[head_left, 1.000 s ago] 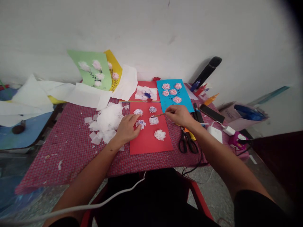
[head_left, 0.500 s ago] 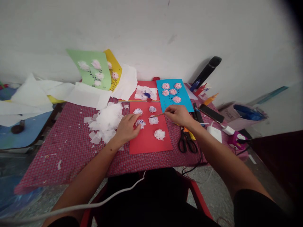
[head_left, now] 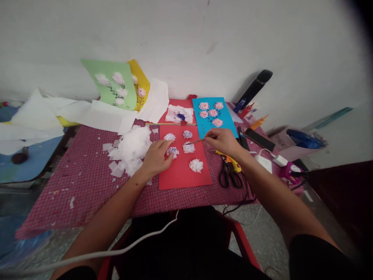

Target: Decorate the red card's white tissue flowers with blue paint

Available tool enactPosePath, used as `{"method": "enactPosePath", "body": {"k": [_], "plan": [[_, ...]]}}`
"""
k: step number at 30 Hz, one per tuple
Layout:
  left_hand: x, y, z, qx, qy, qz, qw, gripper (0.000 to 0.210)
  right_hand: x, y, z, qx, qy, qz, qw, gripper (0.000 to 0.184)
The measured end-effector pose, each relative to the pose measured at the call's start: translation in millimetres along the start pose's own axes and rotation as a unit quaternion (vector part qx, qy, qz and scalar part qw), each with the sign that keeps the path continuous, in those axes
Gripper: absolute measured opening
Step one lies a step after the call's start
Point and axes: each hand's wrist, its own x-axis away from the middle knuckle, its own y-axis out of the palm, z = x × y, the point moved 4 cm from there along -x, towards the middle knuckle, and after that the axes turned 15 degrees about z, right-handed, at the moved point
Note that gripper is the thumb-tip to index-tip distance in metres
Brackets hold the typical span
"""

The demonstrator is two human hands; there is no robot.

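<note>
A red paper sheet [head_left: 180, 177] lies before me with several tissue-paper flowers on it. Between finger and thumb, my right hand [head_left: 222, 140] grips a thin paintbrush [head_left: 199, 140]. Its tip meets the middle-right flower [head_left: 189, 147], which carries blue marks. My left hand [head_left: 157, 156] rests with fingers apart on the sheet's left side, by two blue-speckled flowers, the upper one [head_left: 169, 137] and the lower one [head_left: 173, 152]. Another speckled flower [head_left: 187, 134] sits higher up. The lowest flower [head_left: 196, 165] is plain white. Behind the sheet lies a tissue [head_left: 177, 113] with a dark blue blot.
White tissue squares [head_left: 134, 146] are heaped to the left. A blue card [head_left: 215, 124] with pink flowers lies at the back right. Scissors [head_left: 229, 177], a dark phone [head_left: 260, 139], paint tubes [head_left: 258, 122] and a white adapter [head_left: 264, 164] lie right. A green card [head_left: 112, 79] leans on the wall.
My right hand has shifted slightly right and up with the paintbrush. The brush tip stays at the middle-right flower, and my left hand keeps its place.
</note>
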Motion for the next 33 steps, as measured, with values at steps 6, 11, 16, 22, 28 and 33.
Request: {"method": "enactPosePath", "body": {"k": [6,11,16,22,28,33], "plan": [[0.7,0.0,-1.6,0.0,0.005,0.014,1.0,0.049,-2.1,6.0,-14.4,0.037,-0.028,-0.027,0.999,0.016],[-0.5,0.0,1.3,0.0,-0.005,-0.002,1.0,0.049,1.2,-6.1,1.7,0.027,-0.015,0.0,1.0,0.016],[-0.6,-0.2,0.3,-0.002,-0.005,0.003,1.0,0.049,2.3,3.6,-7.4,0.022,-0.022,-0.007,0.999,0.017],[0.4,-0.3,-2.1,-0.003,0.002,0.011,1.0,0.049,-0.4,10.6,-22.2,0.067,-0.062,-0.016,0.996,0.018],[-0.2,-0.8,0.6,-0.002,0.004,0.007,1.0,0.049,-1.3,-0.9,-15.9,0.055,-0.033,0.003,0.998,0.017],[-0.6,-2.0,0.2,-0.002,0.003,0.011,1.0,0.049,-1.3,11.3,-19.0,0.051,-0.045,-0.016,0.998,0.019]]}}
